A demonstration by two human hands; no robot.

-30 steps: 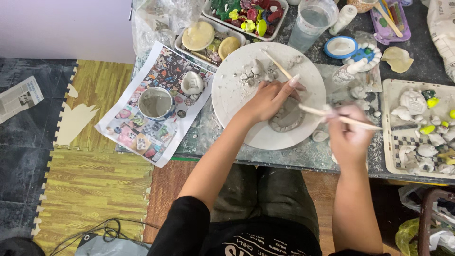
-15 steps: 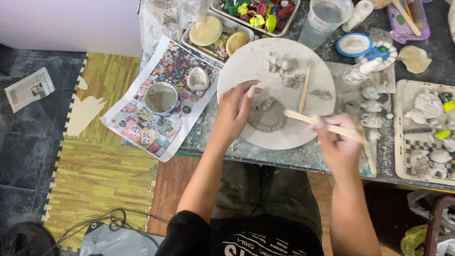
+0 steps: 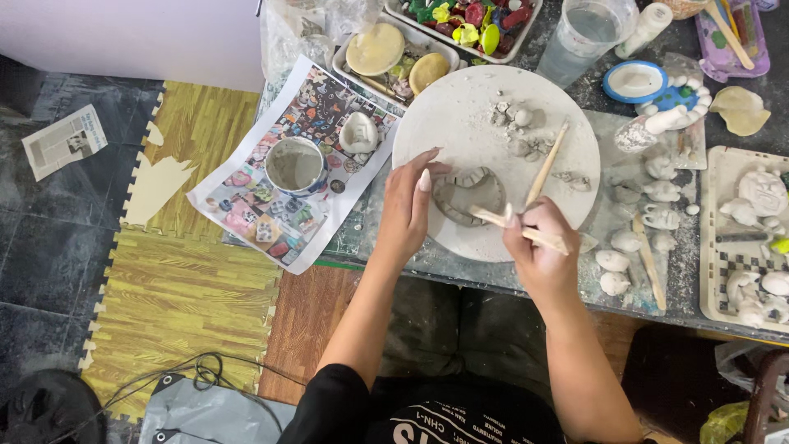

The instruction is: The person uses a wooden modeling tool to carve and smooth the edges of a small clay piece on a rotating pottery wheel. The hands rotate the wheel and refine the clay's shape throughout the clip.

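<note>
The left hand rests with fingers together on the rim of a grey, ridged clay piece, which lies on a round white work board near the front edge of the desk. The right hand pinches a flat wooden modelling stick between thumb and fingers, its tip touching the clay piece. A second wooden stick lies on the board just beside it.
</note>
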